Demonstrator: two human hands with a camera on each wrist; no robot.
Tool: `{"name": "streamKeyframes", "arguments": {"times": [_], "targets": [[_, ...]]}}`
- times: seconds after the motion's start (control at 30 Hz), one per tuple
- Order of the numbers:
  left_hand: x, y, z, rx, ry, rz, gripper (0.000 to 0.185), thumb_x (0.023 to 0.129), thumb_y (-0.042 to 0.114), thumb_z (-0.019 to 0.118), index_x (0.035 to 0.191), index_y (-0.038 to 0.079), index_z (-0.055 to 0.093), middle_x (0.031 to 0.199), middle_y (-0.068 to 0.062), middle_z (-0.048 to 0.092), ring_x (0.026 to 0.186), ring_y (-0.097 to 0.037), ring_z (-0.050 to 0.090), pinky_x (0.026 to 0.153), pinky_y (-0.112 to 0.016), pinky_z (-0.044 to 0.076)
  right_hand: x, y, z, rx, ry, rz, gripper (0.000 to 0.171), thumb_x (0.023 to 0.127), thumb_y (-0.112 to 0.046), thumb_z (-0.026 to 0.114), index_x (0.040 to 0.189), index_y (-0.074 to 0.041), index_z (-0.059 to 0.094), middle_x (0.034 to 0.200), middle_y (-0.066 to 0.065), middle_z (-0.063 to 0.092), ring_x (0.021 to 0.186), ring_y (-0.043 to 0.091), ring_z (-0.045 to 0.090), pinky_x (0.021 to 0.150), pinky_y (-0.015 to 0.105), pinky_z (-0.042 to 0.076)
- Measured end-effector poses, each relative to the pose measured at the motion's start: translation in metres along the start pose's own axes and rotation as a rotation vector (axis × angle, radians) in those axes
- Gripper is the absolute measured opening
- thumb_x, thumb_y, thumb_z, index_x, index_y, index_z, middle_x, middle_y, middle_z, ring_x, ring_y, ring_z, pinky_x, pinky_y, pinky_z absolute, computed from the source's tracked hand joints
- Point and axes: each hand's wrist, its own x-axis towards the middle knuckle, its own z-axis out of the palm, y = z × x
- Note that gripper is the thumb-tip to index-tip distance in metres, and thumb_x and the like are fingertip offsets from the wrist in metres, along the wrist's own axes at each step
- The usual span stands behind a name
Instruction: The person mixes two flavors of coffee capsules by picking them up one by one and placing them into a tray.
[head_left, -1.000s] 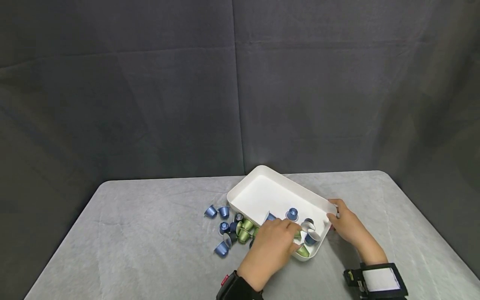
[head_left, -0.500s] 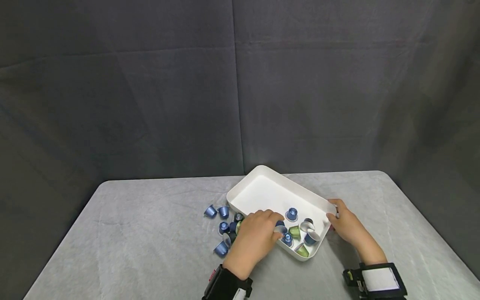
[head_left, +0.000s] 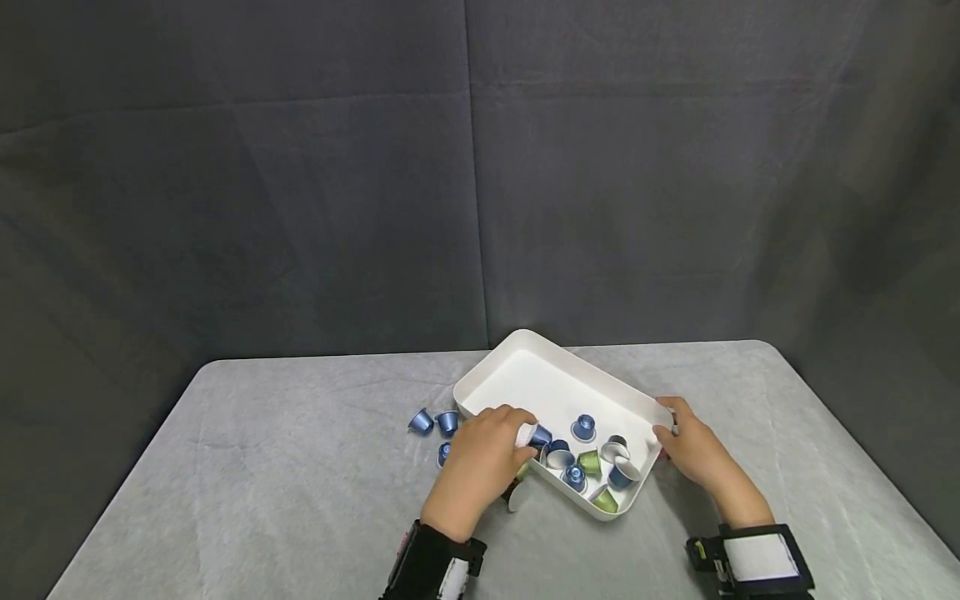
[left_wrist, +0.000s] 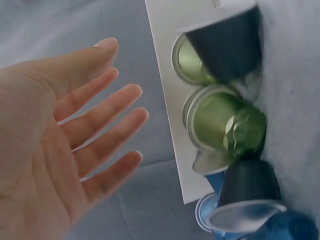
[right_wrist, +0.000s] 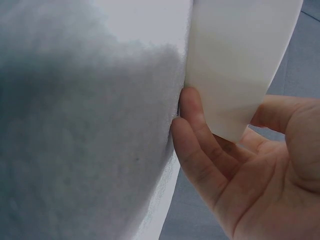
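Observation:
My left hand point(head_left: 480, 467) is over the capsule pile at the near-left side of a white tray point(head_left: 525, 375). In the left wrist view its fingers are spread and hold nothing. Beside them, along the tray wall, lie green coffee capsules point(left_wrist: 215, 120), with a dark capsule point(left_wrist: 227, 45) tilted above. In the head view a blue capsule point(head_left: 540, 436) lies inside the tray's rim, right at the left fingertips. My right hand point(head_left: 693, 450) grips the tray's right corner, thumb at the rim and fingers low against the wall. Part of the pile is hidden behind the left hand.
Inside the tray's near-right part lie several capsules, among them a blue one point(head_left: 583, 427) and a green one point(head_left: 589, 462). Left of the tray, blue capsules point(head_left: 422, 422) lie on the grey cloth-covered table point(head_left: 262, 475). A dark curtain point(head_left: 337, 208) hangs behind.
The left hand has moved left from over the tray to the pile beside it. More capsules now show in the tray. The right hand and tray have stayed put.

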Motion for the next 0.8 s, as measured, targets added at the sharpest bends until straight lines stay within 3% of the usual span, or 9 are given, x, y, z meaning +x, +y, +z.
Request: {"name": "streamKeyframes", "arguments": {"times": [0.37, 0.53, 0.8], "targets": [[-0.006, -0.024, -0.012, -0.106, -0.043, -0.125, 0.031, 0.084, 0.020, 0.080, 0.111, 0.010, 0.071, 0.097, -0.002, 0.069, 0.088, -0.021, 0.065, 0.071, -0.036, 0.051, 0.000, 0.000, 0.000, 0.005, -0.002, 0.000, 0.048, 0.099, -0.006, 0.050, 0.139, 0.012, 0.031, 0.106, 0.032, 0.057, 0.074, 0.026, 0.059, 0.062, 0.037, 0.046], [-0.011, -0.034, -0.020, -0.124, -0.072, -0.186, 0.032, 0.086, 0.019, 0.078, 0.115, 0.008, 0.069, 0.101, -0.005, 0.069, 0.088, -0.023, 0.066, 0.070, -0.036, 0.052, -0.001, 0.000, 0.000, 0.004, 0.000, 0.001, 0.048, 0.099, -0.006, 0.050, 0.139, 0.011, 0.032, 0.109, 0.033, 0.056, 0.076, 0.028, 0.058, 0.063, 0.039, 0.046], [-0.019, -0.048, -0.030, -0.146, -0.135, -0.289, 0.028, 0.087, 0.019, 0.077, 0.112, 0.008, 0.071, 0.107, -0.006, 0.069, 0.093, -0.025, 0.065, 0.075, -0.042, 0.052, -0.003, 0.000, 0.000, 0.010, 0.002, -0.009, 0.047, 0.098, -0.005, 0.051, 0.139, 0.011, 0.032, 0.104, 0.031, 0.058, 0.071, 0.024, 0.059, 0.060, 0.035, 0.045]]}}
